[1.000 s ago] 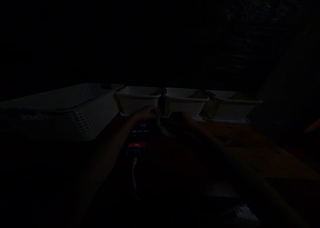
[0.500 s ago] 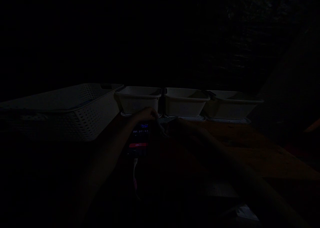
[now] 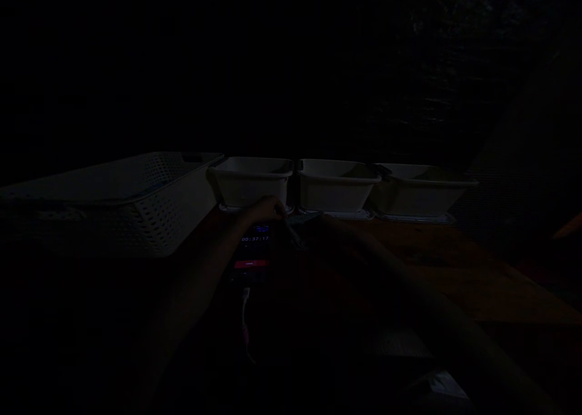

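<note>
The scene is very dark. My left hand (image 3: 264, 210) rests curled on the wooden table (image 3: 454, 269), just beyond a lit phone (image 3: 252, 251) that shows a timer and a red button. My right hand (image 3: 325, 233) lies beside it, barely visible in shadow, on a small dim piece of something like cloth (image 3: 297, 232) between the two hands. Both hands are just in front of a row of three white bins. What the fingers grip is too dark to make out.
A large white perforated basket (image 3: 136, 202) stands at the left. Three white bins (image 3: 250, 181) (image 3: 336, 184) (image 3: 422, 193) line the table's far edge. A white cable (image 3: 244, 315) runs from the phone toward me. Something pale (image 3: 448, 388) lies near the bottom right.
My right hand has drawn back slightly toward me and sunk into shadow; the pale cloth-like piece shows less than before. The phone's timer has advanced by a second. My left hand stays put.
</note>
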`<action>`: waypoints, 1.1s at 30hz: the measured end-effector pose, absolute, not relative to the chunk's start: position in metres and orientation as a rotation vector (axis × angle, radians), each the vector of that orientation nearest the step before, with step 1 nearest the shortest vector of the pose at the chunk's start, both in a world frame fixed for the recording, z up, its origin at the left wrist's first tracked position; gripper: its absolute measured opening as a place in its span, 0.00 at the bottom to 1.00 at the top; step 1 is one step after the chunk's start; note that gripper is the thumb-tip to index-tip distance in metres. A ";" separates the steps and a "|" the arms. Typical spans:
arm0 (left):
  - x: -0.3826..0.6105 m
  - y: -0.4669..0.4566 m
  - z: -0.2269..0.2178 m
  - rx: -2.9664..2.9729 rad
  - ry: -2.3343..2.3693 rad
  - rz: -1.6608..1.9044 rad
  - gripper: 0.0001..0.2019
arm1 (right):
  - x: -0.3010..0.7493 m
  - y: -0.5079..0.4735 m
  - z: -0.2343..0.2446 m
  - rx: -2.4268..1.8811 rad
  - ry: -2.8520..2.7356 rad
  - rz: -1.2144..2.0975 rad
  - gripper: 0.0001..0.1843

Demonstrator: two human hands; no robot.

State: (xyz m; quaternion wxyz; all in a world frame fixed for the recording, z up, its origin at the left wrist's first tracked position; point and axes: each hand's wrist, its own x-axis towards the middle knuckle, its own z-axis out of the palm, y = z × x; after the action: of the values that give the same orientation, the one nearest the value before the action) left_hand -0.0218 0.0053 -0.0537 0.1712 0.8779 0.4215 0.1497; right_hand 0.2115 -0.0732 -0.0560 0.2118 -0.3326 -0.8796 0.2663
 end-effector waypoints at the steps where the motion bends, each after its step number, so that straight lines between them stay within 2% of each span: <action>1: -0.022 0.006 -0.054 2.492 1.190 0.431 0.11 | 0.212 -0.073 -0.056 -0.924 -2.454 0.733 0.18; 7: -0.022 0.008 -0.057 2.513 1.188 0.446 0.11 | 0.214 -0.076 -0.052 -0.908 -2.526 0.711 0.17; 12: -0.018 0.001 -0.053 2.538 1.206 0.481 0.11 | 0.211 -0.078 -0.050 -0.883 -2.553 0.691 0.20; 17: -0.020 0.004 -0.055 2.595 1.136 0.504 0.09 | 0.214 -0.080 -0.048 -0.906 -2.565 0.636 0.13; 20: -0.022 0.008 -0.058 2.593 1.171 0.475 0.10 | 0.216 -0.082 -0.047 -0.906 -2.575 0.620 0.12; 33: -0.024 0.007 -0.054 2.478 1.237 0.366 0.12 | 0.211 -0.073 -0.056 -0.943 -2.532 0.683 0.20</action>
State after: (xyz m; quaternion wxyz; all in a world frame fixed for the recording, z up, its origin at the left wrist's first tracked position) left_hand -0.0244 0.0072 -0.0541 0.1728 0.8736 0.4362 0.1290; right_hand 0.2113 -0.0725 -0.0557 0.1765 -0.3333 -0.8942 0.2412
